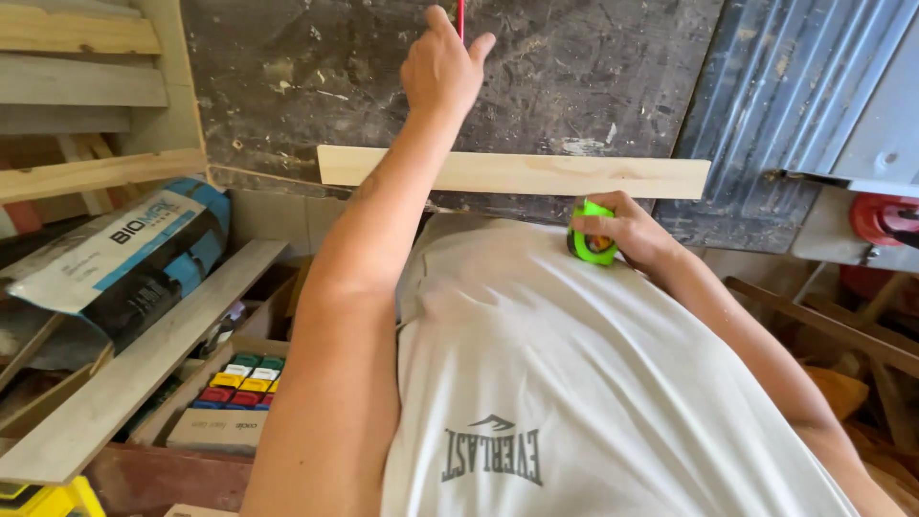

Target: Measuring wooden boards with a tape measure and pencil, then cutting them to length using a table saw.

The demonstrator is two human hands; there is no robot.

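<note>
While stacked pale boards (77,96) fill the far left edge of the view, a blue, black and white bag (120,263) lies below them on a long grey plank (144,364) that slopes down toward the near corner. Just right of that plank sits a box of small coloured blocks (239,383), in green, yellow, red and blue rows. Further right, the person's left hand (442,67) reaches up over the dark, scuffed worktop (593,67), its fingers pinched shut on a thin red pencil (460,17) whose upper end runs out of view. Below that hand a pale wooden strip (536,174) lies flat across the near edge of the worktop, its left part crossed by the forearm. Near the strip's right part, just below its near edge, the right hand (627,230) is curled closed around a bright green tape measure (592,239), held against the person's white shirt (574,383). Right of that stands a ribbed grey metal sheet (795,96), with a red round part (885,218) at the far right edge.
</note>
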